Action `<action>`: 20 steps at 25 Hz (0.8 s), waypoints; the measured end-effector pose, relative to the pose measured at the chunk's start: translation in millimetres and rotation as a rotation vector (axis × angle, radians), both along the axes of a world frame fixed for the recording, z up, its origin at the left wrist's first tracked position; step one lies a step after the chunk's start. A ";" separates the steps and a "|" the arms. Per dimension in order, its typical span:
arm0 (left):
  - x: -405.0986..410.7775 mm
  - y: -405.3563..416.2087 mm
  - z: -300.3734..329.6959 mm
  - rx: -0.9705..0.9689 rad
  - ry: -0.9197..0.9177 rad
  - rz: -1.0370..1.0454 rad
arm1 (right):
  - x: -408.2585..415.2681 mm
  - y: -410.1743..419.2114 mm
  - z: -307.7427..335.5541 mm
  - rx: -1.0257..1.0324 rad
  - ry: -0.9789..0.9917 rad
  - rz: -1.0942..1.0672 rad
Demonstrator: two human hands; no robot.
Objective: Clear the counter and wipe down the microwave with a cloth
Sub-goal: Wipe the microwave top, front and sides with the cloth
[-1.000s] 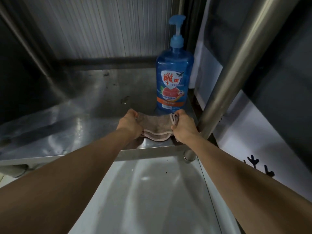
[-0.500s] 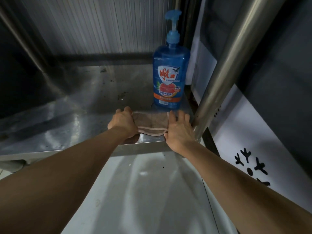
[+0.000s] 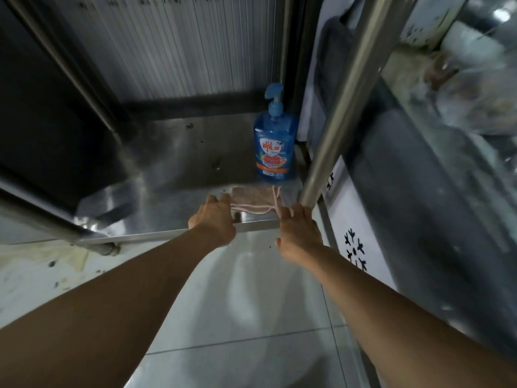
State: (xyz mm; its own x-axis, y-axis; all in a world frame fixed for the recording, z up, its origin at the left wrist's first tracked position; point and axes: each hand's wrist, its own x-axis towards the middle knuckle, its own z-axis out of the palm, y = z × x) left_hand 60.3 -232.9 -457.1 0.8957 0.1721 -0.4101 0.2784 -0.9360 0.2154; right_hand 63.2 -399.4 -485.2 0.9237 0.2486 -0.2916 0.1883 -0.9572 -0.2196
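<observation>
A folded brown cloth [image 3: 253,198] with a pink edge lies flat near the front right corner of a low steel shelf [image 3: 173,175], just in front of a blue pump bottle of dish soap [image 3: 275,144]. My left hand [image 3: 214,219] reaches over the shelf's front edge, and its fingertips touch the cloth's left side. My right hand [image 3: 300,233] hovers at the shelf's front edge with straight fingers, its tips just short of the cloth's right corner, holding nothing. No microwave shows clearly.
A slanting steel post [image 3: 344,102] rises from the shelf's right corner beside my right hand. A dark boxy object [image 3: 50,141] fills the shelf's left side. A white panel and a dark glass-fronted cabinet [image 3: 419,177] stand at the right. Pale floor tiles [image 3: 251,317] lie below.
My right hand let go of the cloth, flattened, then drew back toward the shelf's edge. My left hand loosened its hold. The cloth now lies flat on the shelf. The camera has pulled back and up.
</observation>
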 end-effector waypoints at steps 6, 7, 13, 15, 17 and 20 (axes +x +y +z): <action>-41.7 -22.8 117.7 -0.067 0.040 -0.037 | -43.3 -22.5 119.5 -0.034 0.043 0.013; -48.5 -27.0 138.5 -0.067 0.047 -0.043 | -50.1 -27.5 140.5 -0.029 0.048 0.016; -74.2 -54.2 256.2 -0.053 0.051 -0.081 | -74.2 -54.9 265.8 -0.018 0.037 0.007; -80.3 -67.7 295.8 -0.063 0.036 -0.088 | -79.8 -66.8 308.4 -0.028 0.020 0.017; -83.4 -81.8 331.0 -0.079 0.022 -0.116 | -84.0 -77.8 348.1 -0.049 0.014 0.030; -80.6 -101.8 382.5 -0.101 -0.014 -0.173 | -86.6 -94.5 402.9 -0.059 0.009 0.020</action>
State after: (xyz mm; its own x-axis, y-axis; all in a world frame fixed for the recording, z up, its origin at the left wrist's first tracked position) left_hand -20.3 -334.7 -74.6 0.9141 -0.0269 -0.4046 0.1111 -0.9430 0.3136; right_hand -23.4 -493.9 -82.3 0.9158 0.2495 -0.3148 0.2061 -0.9645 -0.1649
